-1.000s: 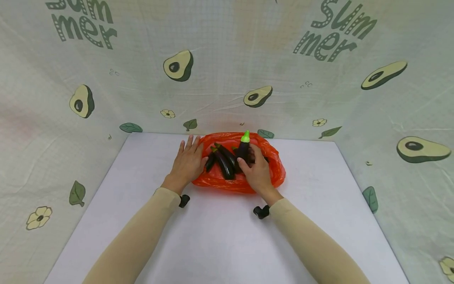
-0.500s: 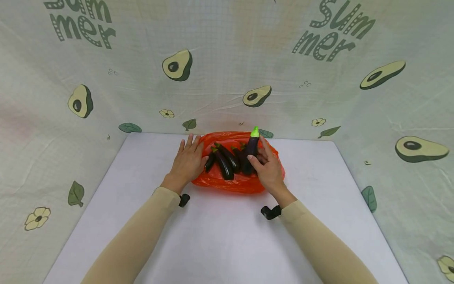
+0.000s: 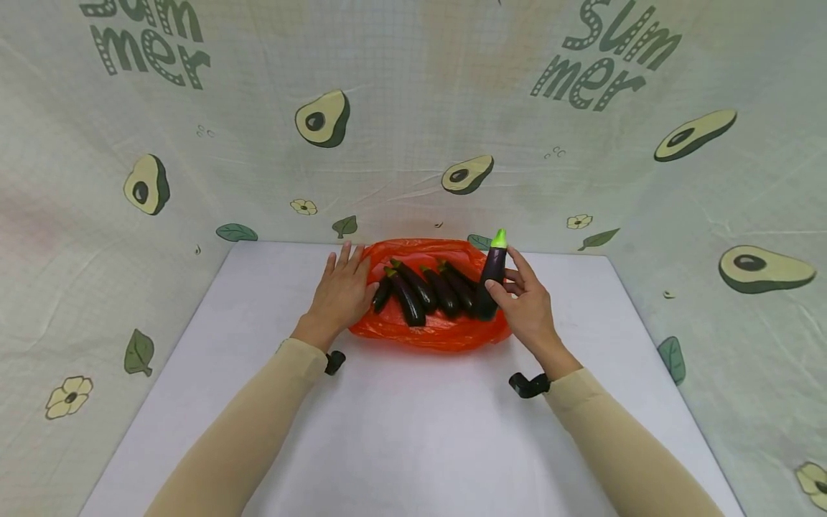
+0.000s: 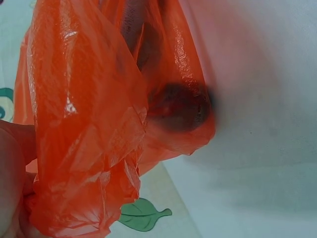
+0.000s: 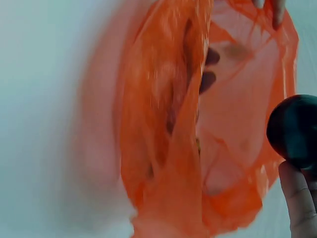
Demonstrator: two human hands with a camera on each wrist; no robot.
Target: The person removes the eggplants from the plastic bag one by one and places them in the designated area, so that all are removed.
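My right hand (image 3: 530,309) holds a dark purple eggplant (image 3: 492,276) with a bright green cap, thumb on one side and fingers on the other. It tilts cap-up over the right end of a red plastic bag (image 3: 429,342). Inside the bag several more eggplants (image 3: 408,298) lie side by side. Against the bag's left rim rests my left hand (image 3: 341,294), fingers spread and straight, thumb toward the inside. From the right wrist, the held eggplant's round dark end (image 5: 294,129) shows beside the bag opening. Seen from the left wrist, the red film hides most of the contents.
The bag stands near the back of a white table (image 3: 413,431). Behind and at both sides hangs a pale cloth (image 3: 388,143) printed with avocados, leaves and flowers. Each wrist wears a small black camera, one of them on the right wrist (image 3: 530,385).
My right hand has lifted the eggplant from among the others and carried it right, to the bag's right end. The left hand has stayed at the left rim.
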